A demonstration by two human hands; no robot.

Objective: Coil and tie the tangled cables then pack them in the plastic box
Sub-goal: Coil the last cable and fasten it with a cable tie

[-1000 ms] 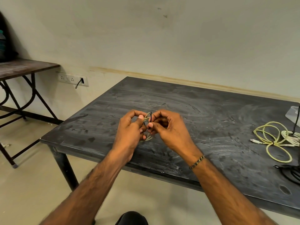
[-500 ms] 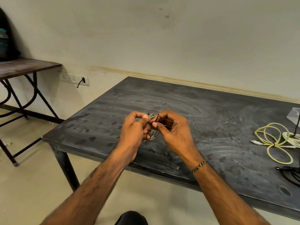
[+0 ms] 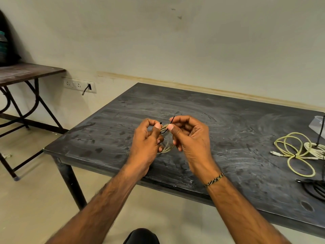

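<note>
Both hands (image 3: 168,138) pinch coiled cable (image 3: 167,141).

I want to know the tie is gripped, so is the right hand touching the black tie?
Touching: head view shows right hand pinching black tie.

Above the dark table (image 3: 219,120), the left hand (image 3: 146,140) and right hand (image 3: 190,138) hold a pale coiled cable (image 3: 167,145) between them, each pinching an end of a thin black tie (image 3: 164,131) crossing its top. A tied yellowish cable (image 3: 297,152) and a black cable (image 3: 316,188) lie at the table's right, near a clear plastic box (image 3: 317,121).
</note>
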